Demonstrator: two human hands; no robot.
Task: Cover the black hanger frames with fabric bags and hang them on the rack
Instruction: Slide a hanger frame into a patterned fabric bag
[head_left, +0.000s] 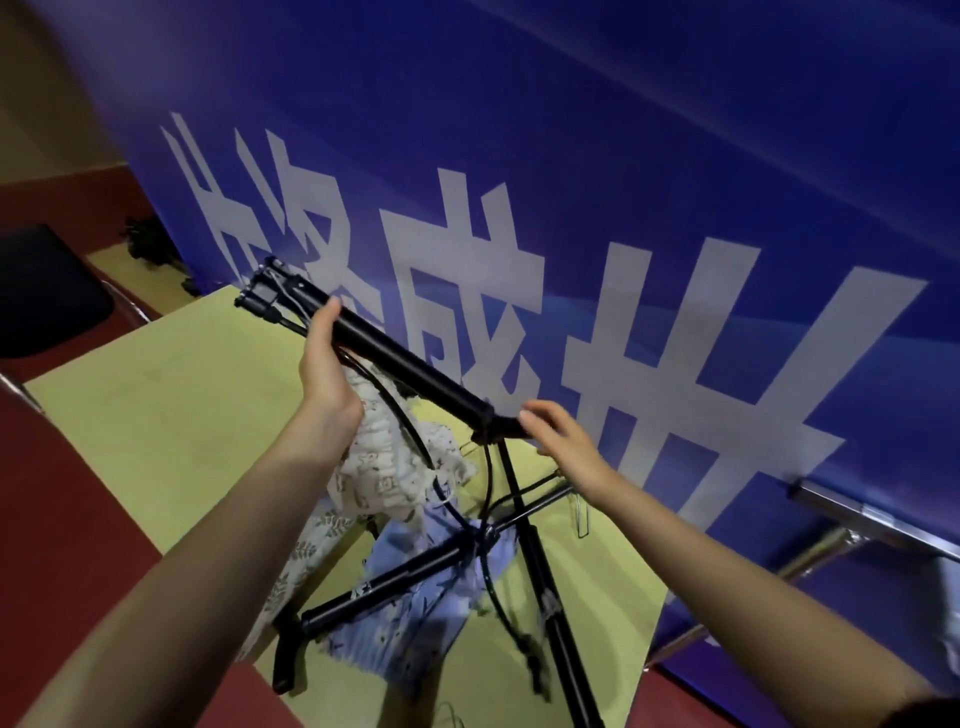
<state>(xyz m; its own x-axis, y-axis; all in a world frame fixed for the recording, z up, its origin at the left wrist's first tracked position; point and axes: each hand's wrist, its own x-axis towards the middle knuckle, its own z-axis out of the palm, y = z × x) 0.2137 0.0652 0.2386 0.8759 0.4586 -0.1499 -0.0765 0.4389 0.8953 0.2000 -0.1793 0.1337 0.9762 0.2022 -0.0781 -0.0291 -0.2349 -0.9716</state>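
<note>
Left hand (324, 364) grips rack (410, 364), fingertips hidden

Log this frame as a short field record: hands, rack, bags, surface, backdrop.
left hand: grips the rack bar near its far end
right hand: fingers straight, touching the bar's near end
rack bar: black, tilted, on a black stand
bags: patterned fabric hanging under the bar
table: yellow-green, under the stand
banner: blue, large white characters
</note>
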